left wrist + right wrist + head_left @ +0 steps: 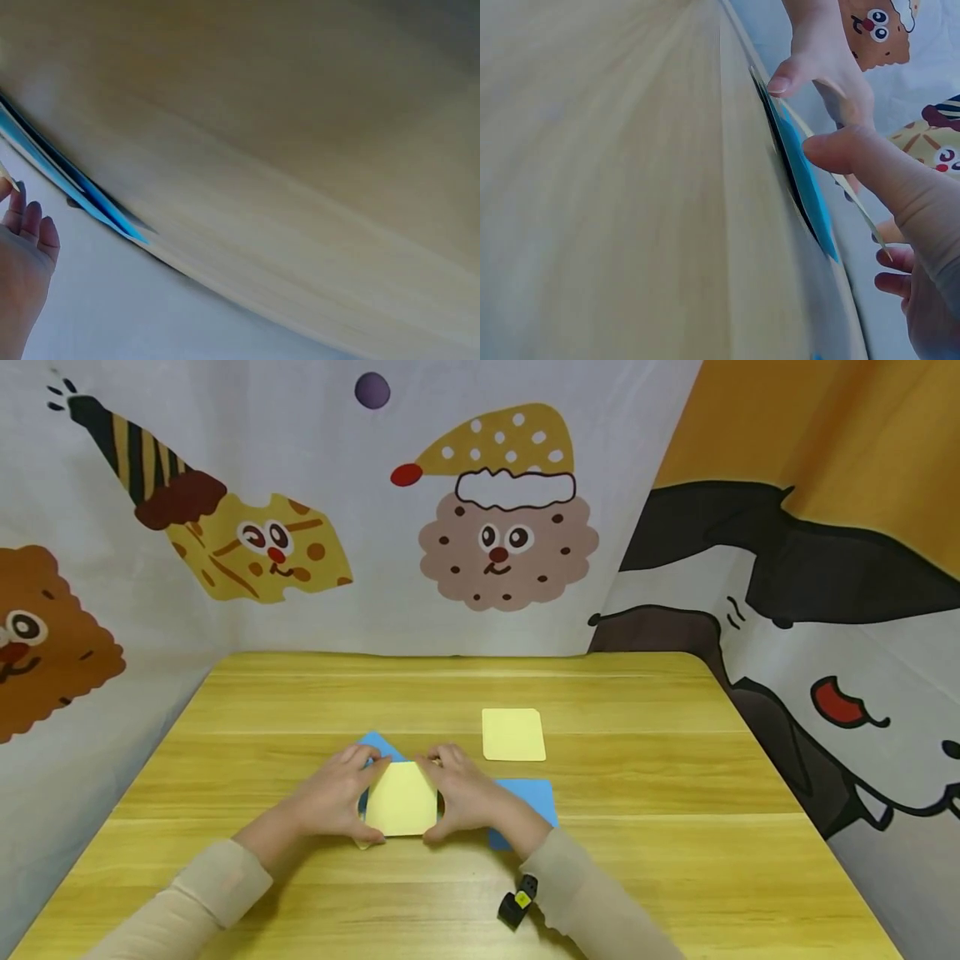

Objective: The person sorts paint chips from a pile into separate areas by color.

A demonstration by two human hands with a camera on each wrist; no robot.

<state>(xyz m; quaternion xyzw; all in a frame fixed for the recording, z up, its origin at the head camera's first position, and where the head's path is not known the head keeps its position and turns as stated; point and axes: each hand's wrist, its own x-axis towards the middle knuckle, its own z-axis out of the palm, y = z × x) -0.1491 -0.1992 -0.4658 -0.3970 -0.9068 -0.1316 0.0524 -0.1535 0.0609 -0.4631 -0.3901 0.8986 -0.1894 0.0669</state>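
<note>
Head view: the left hand (330, 795) grips the left edge of a yellow card (402, 799), squarish, no clear long axis, held just above a blue card (380, 744); the right hand (467, 795), equally near, grips its opposite edge. Right of the grip lie another yellow card (513, 735), farther out, and a second blue card (532, 793).

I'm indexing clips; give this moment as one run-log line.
left hand: grips yellow card | right hand: grips its opposite side | blue card: beneath, partly hidden
</note>
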